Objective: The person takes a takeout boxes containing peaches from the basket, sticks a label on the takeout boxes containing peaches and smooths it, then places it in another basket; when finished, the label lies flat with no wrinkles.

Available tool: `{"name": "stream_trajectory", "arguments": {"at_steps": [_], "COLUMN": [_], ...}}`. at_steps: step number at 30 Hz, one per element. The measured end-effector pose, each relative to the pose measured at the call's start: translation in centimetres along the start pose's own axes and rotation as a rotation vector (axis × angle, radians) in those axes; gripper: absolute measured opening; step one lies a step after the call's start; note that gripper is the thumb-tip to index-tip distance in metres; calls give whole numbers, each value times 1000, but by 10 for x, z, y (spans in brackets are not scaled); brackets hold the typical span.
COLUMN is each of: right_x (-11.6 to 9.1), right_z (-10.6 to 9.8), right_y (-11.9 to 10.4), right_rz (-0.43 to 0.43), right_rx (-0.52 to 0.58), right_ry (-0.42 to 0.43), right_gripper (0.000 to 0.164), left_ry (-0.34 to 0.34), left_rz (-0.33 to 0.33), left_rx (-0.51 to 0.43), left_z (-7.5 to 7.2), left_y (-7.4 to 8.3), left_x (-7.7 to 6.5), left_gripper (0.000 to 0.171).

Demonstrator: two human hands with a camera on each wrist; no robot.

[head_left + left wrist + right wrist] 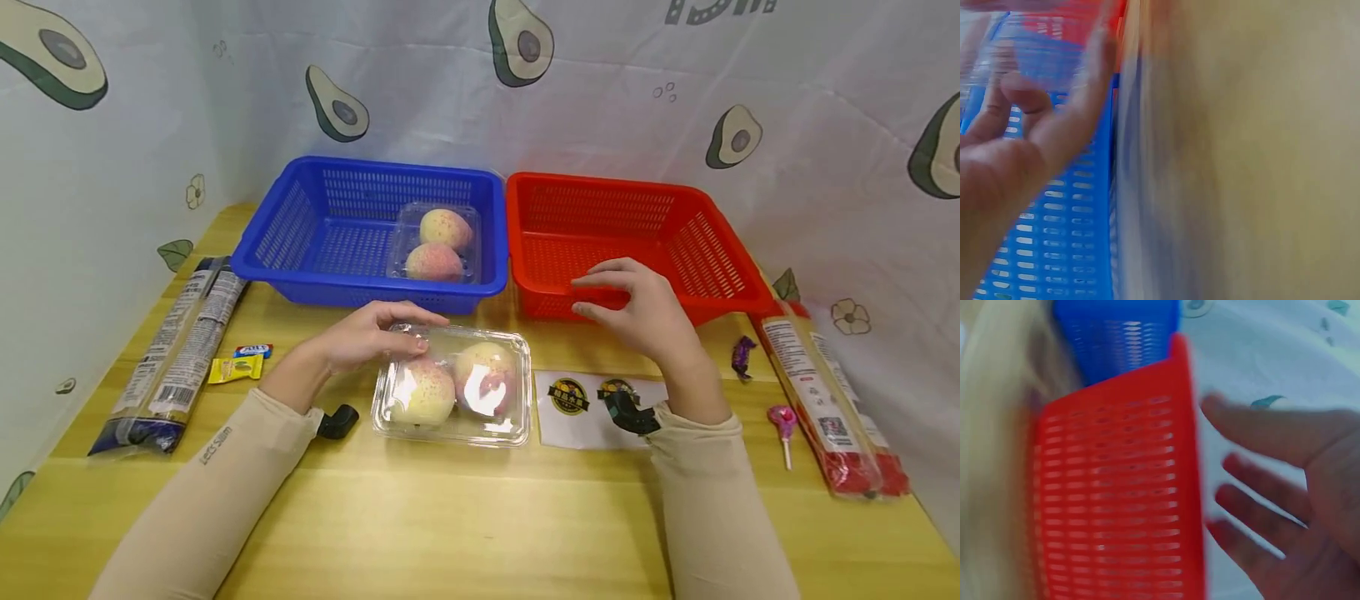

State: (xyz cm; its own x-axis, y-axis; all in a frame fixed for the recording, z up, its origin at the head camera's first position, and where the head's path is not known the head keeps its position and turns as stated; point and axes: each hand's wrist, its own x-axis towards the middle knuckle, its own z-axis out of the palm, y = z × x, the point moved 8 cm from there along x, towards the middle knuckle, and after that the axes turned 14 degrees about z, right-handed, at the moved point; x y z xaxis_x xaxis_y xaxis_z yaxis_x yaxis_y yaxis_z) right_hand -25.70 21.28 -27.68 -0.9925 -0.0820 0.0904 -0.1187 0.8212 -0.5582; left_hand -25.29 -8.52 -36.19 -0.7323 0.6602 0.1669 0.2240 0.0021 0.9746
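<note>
Left hand (pixel 375 337) pinches the far-left corner of a clear plastic clamshell (pixel 452 429) of peaches (pixel 423 393), its long axis running left to right; the farther right hand (pixel 633 304) hangs empty, relaxed.

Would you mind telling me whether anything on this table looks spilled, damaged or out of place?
Nothing stands out: the blue plastic basket and red plastic basket stand upright side by side, and both yellow-pink peaches by the left hand lie inside their clear plastic box.
</note>
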Motion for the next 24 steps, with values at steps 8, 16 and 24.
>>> {"name": "stream_trajectory", "arguments": {"at_steps": [8, 16, 24], "right_x": [-16, -17, -16], "right_z": [20, 63, 88], "right_y": [-9, 13, 27], "right_rz": [-77, 36, 150], "right_rx": [-28, -24, -77], "right_ry": [-420, -726, -777], "right_gripper": [33, 31, 33], "left_ry": [-38, -272, -368], "left_rz": [-41, 90, 103], "left_rx": [239, 317, 324], "left_z": [-5, 11, 20], "left_y": [5, 22, 22], "left_x": [3, -5, -12], "left_gripper": [43, 85, 105]}}
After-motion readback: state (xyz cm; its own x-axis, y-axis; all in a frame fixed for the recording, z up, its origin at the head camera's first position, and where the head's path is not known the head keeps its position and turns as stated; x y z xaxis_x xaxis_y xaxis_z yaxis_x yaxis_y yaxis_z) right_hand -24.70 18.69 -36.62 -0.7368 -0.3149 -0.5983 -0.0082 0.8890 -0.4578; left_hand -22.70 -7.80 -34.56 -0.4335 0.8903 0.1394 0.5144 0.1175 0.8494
